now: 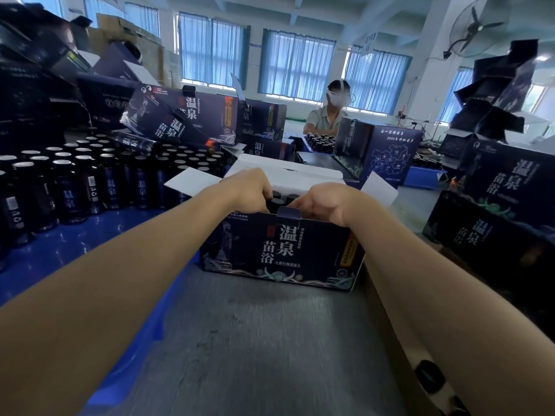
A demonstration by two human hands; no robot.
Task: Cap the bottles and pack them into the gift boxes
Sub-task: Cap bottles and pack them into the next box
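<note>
Head view: the only view supplied; every line below is read from it.
Left hand (pixel 252 190): reached over the box rim, with the fingers curled down and closed on the black cap of a bottle (pixel 277 202) just under the fingertips. This is judged to be done so that it can be lowered upright into its slot.
Right hand (pixel 318 202): set just to the right of the left fingers, knuckles up, fingers bent into the box. The tips are hidden behind the front wall, so it cannot be told whether anything is clamped.
Gift box (pixel 282 250): stood directly beneath both sets of fingers. Its white flaps (pixel 288 171) are folded back beyond and to either side of them, presumably so that the opening is left free.
Second dark cap (pixel 292 197): seen between the two hands, just beyond the fingertips, already seated in the box.
Loose bottles (pixel 75 181): massed well to the left of the left fingers. Silvery tops are shown on many, so capping is judged unfinished there.
Stage: packing is judged under way, the flaps not yet closed.
Other boxes (pixel 192 115): stacked far beyond the fingers.
Worker (pixel 327 112): seated well beyond the fingers, at the far side.
</note>
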